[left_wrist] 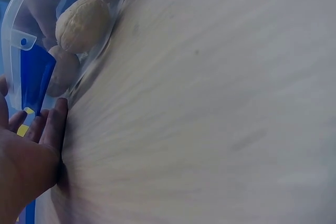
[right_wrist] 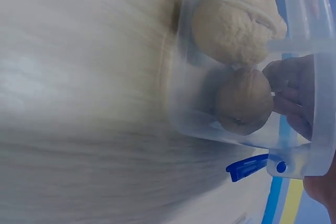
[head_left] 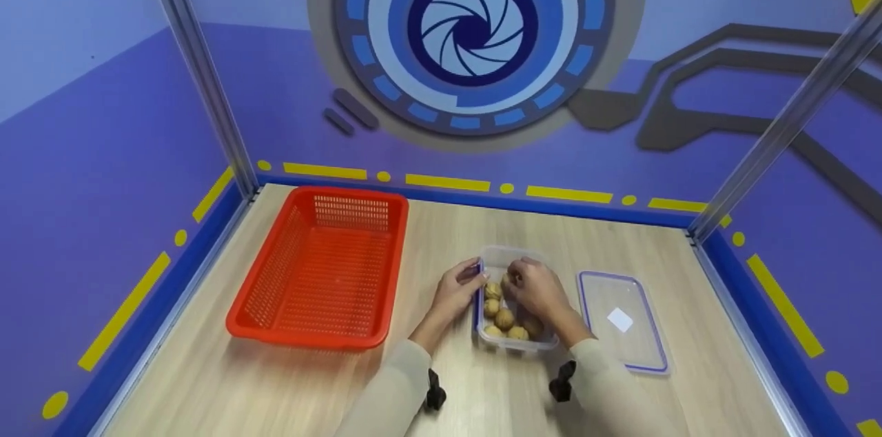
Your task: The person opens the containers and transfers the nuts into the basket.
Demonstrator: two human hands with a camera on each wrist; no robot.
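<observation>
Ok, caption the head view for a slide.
Left hand steadies an open clear box of walnuts while the right hand reaches in; red basket left, lid right.

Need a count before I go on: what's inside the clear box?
Walnuts lie in the box; about five show. The right hand reaches in and covers the far part, so more may be hidden. The lid is off.
</observation>
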